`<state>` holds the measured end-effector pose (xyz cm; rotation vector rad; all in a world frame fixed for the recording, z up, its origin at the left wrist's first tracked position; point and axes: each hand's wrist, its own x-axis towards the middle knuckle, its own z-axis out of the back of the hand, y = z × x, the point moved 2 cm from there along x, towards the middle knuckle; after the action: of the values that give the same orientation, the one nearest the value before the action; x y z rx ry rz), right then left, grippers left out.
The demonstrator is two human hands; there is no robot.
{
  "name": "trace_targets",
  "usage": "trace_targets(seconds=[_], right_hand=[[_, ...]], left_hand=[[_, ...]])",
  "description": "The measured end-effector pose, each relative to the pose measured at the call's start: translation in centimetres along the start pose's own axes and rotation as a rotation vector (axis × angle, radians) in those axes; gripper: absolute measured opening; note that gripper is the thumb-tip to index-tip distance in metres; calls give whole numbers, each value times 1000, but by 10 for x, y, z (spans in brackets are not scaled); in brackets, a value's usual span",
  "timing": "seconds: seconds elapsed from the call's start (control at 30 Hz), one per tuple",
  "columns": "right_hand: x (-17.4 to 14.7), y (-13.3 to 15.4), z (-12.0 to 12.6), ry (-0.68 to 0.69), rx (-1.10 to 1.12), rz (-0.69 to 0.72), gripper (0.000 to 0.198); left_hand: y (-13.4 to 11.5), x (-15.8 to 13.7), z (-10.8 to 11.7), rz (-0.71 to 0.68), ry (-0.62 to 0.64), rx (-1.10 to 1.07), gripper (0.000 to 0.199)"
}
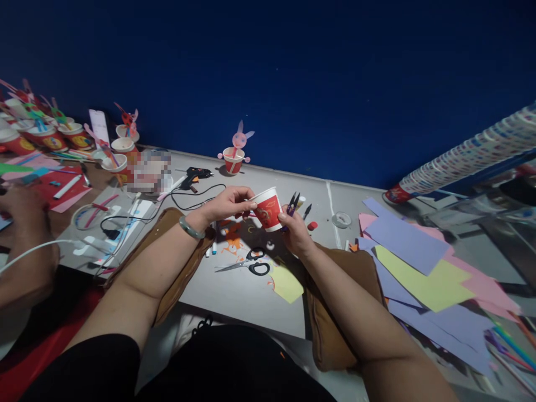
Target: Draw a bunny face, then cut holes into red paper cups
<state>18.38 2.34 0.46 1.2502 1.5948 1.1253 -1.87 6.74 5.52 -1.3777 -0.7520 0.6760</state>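
My left hand (231, 202) pinches the white rim of a red paper cup (268, 212), held tilted above the table. My right hand (295, 229) is closed around the base end of the same cup. It also grips a purple-handled tool with two dark pointed tips (293, 204); its exact kind is unclear. Below the hands lie black-handled scissors (249, 265), slightly spread. Near them are orange paper scraps (231, 240) and a yellow paper piece (287, 283). A red cup with a pink paper rabbit (239, 140) stands upright by the wall.
A black glue gun (196, 177) and its cable lie left of the hands. Coloured paper sheets (419, 268) and a tape roll (341, 220) are on the right. A long stack of cups (469, 151) leans there. Another person's arm (29, 240) reaches in at left, near decorated cups (46, 137).
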Motion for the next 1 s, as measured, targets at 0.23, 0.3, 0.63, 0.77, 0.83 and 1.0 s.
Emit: trace_targets(seconds=[0.23,0.3,0.63,0.77,0.83,1.0], right_hand=[[-2,9,-5,7,100,-74,42],[-3,12,-7,32,125,-107,42],[-5,17,-9,113,218,-175,43],[-5,17,-9,112,218,-167,41],[-5,18,-8,119,221,-167,43],[-3,17,-7,100,211,-180,49]], left_hand=[[1,0,3,-51,10,-59,40],[1,0,3,-59,11,-73,39],[-2,0,0,-32,44,-52,40],[-1,0,1,-26,24,-49,39],[0,0,2,-19,15,-58,39],[1,0,3,-14,12,-69,40]])
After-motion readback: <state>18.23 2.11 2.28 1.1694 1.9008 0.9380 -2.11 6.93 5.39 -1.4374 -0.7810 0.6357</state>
